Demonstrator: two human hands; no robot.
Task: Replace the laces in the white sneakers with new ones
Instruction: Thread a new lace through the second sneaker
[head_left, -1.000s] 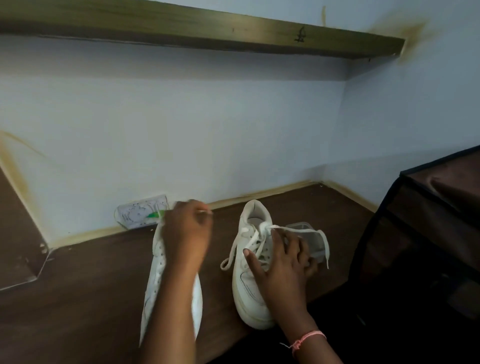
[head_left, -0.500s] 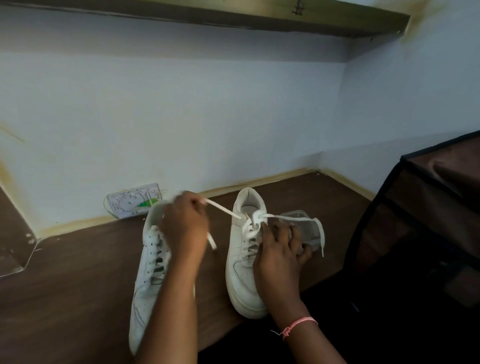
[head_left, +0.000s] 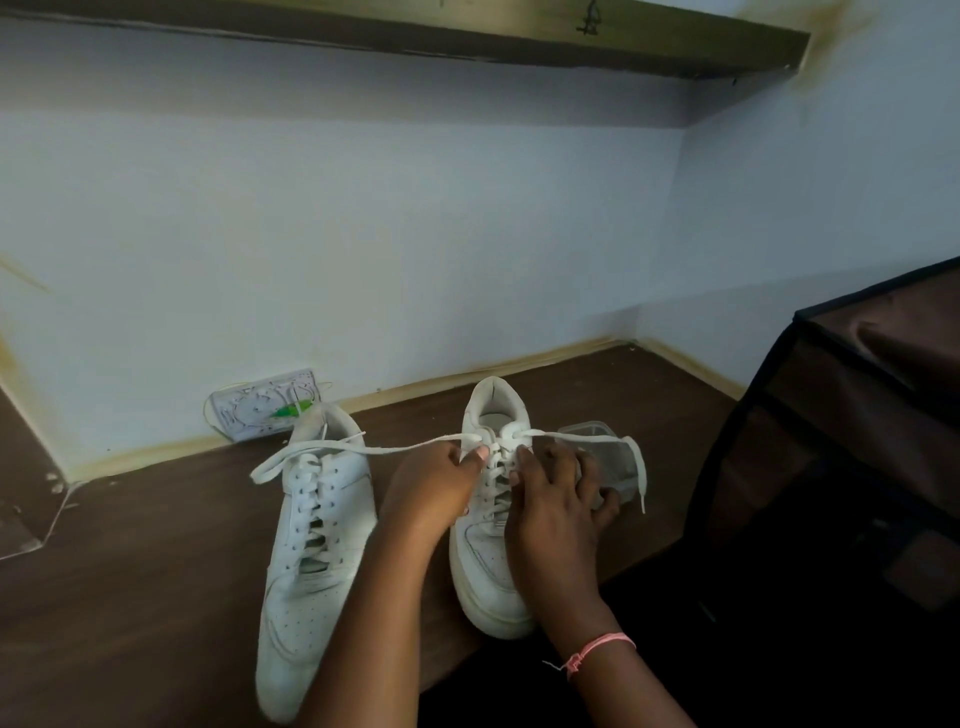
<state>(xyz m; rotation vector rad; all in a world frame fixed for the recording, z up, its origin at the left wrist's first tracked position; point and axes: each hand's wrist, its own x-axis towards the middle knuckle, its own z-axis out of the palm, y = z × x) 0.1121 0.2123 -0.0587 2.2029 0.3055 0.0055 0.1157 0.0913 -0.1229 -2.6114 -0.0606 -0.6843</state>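
Bare desk (head_left: 130, 587) is lying open at the near left. A taut lace (head_left: 395, 448) is crossing above the left sneaker (head_left: 311, 545); a dark cabinet (head_left: 852, 457) is blocking the right.

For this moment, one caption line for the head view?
Left hand pinches the lace at the right sneaker; right hand steadies it.

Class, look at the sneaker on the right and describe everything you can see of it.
The white low-top leather-look sneaker on the right stands upright on the dark brown wooden desk, toe toward the camera, thick sole at the front edge. A flat white lace runs through its top eyelets, with loose ends trailing left and right. The left hand pinches the lace by the tongue; the right hand rests on its right side.
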